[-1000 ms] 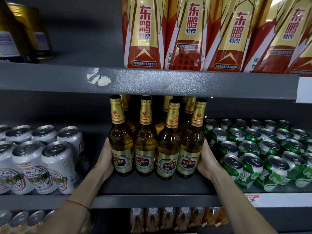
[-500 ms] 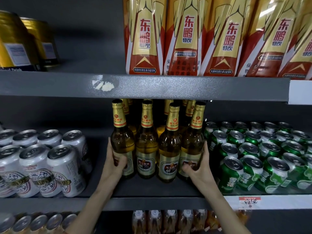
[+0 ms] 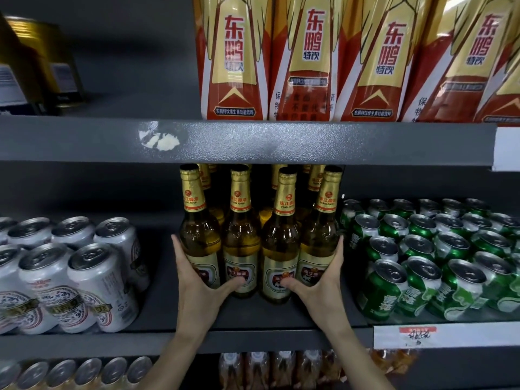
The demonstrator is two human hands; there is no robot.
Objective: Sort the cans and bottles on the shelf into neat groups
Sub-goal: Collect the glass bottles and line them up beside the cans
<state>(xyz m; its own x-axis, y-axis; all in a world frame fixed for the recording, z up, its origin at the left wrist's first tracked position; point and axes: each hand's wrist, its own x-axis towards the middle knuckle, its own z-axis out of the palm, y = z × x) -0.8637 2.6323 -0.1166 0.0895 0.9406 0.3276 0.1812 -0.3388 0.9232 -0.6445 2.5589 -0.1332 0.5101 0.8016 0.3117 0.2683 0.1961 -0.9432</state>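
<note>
Amber glass beer bottles (image 3: 260,243) are standing upright in a tight cluster mid-shelf (image 3: 253,316), four in front. The left hand (image 3: 197,280) is pressing flat on the leftmost bottle, the right hand (image 3: 320,280) on the rightmost, fingers straight, thumbs lying across the front labels. White cans (image 3: 76,277) are sitting well left, green cans (image 3: 439,263) just beside on the right.

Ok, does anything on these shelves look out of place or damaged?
Only one flaw: a torn white sticker remnant on the upper shelf's front edge. The beer bottles stand upright in a tight row between the left hand and the right hand; nothing looks spilled.
</note>
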